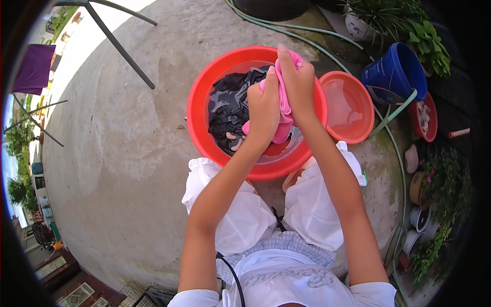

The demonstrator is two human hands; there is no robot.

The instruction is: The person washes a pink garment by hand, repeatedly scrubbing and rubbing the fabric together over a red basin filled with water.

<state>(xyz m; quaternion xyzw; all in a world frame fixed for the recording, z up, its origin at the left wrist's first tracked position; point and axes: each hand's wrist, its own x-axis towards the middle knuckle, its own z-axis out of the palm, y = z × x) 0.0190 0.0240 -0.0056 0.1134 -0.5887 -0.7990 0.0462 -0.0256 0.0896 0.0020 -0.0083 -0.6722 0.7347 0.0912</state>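
Both my hands grip one wet-looking pink cloth (284, 132) above a large red plastic basin (197, 132). My left hand (264, 109) is closed around its left part, thumb pointing up. Right beside it, slightly higher in the picture, my right hand (298, 86) is closed on the cloth's upper part, and a fold of pink shows between the two fists. Dark patterned fabric (230, 105) lies crumpled in the basin's left side, with some water at its lower right. The fingers curled under the cloth are partly hidden.
An orange-red basin (371, 111) with clear water touches the big basin's right side. Beyond it stand a tilted blue bucket (378, 78) and a smaller red basin (434, 124). A green hose (399, 149) runs past them near potted plants (429, 42). Metal rack legs (119, 46) stand at upper left.
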